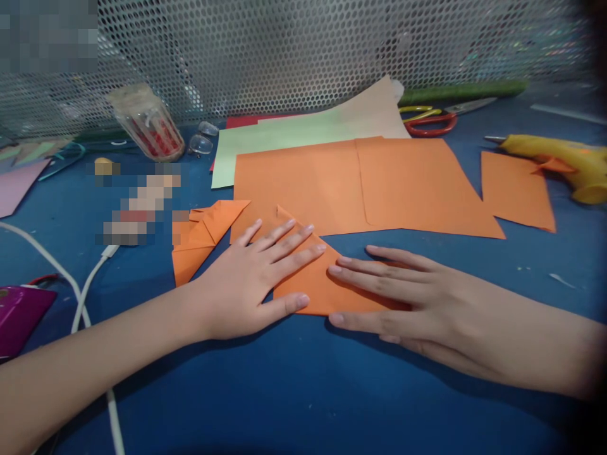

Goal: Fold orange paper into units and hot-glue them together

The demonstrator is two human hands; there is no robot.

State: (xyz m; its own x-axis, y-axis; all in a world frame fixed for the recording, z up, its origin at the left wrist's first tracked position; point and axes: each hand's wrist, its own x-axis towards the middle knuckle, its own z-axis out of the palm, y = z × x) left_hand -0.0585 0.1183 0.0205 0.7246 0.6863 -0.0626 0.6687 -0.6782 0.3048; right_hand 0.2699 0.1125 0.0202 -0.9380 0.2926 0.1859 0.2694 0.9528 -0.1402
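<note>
A folded piece of orange paper (308, 284) lies on the blue table between my hands. My left hand (256, 272) rests flat on its left part, fingers spread. From the right, my right hand (412, 303) lies over the other end with fingers stretched out along the paper, hiding its right corner. A second folded orange paper shape (202, 234), with several creases and points, sits just left of my left hand. Beyond my fingertips lie larger orange sheets (303, 183), flat on the table.
Pale green paper (284, 136) lies behind the orange sheets. Red-and-yellow scissors (431, 121) and a yellow glue gun (550, 151) are at the right, near an orange square (515, 189). A jar (147, 123) stands back left; a white cable (80, 297) crosses the left side. Perforated metal (284, 50) rises behind.
</note>
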